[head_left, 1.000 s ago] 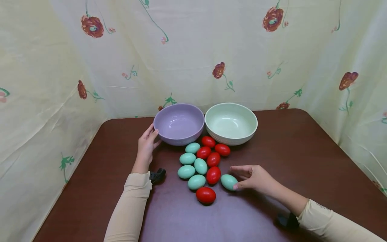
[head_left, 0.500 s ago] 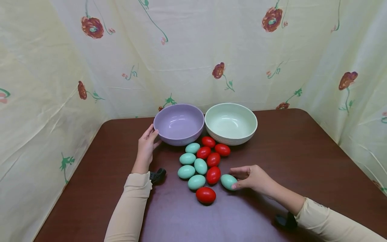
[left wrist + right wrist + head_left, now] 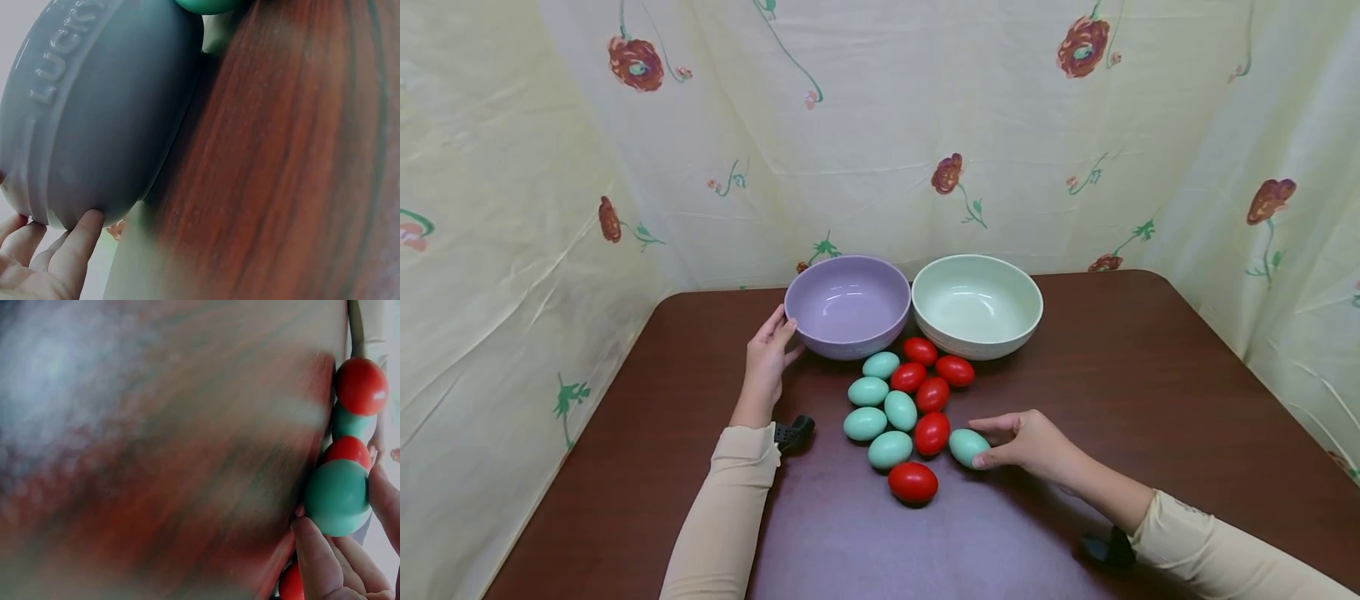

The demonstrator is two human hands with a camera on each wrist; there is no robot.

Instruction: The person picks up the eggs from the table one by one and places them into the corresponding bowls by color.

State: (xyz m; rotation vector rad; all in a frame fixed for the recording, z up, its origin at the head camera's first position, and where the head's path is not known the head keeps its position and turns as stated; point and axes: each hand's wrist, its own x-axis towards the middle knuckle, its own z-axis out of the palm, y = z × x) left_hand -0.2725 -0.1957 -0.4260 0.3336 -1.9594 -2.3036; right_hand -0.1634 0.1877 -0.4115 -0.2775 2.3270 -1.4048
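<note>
My right hand (image 3: 1037, 446) pinches a teal egg (image 3: 967, 448) between thumb and fingers, low over the table. In the right wrist view this teal egg (image 3: 337, 497) sits between the fingertips. My left hand (image 3: 765, 358) rests its fingers against the outer left side of a purple bowl (image 3: 850, 342). Its fingertips (image 3: 90, 219) touch the bowl wall (image 3: 119, 125) below raised lettering in the left wrist view. Left of the held egg lie several other teal eggs (image 3: 891, 450) and several red eggs (image 3: 932, 434), grouped together.
A pale green bowl (image 3: 977, 340) stands right beside the purple one at the back of the brown table (image 3: 1120, 358). One red egg (image 3: 913, 483) lies nearest the front of the group. A flowered cloth (image 3: 865, 125) hangs behind and along both sides.
The right thumb has closed slightly further over the teal egg. The left hand stays at the purple bowl. The whole head view has shifted a little.
</note>
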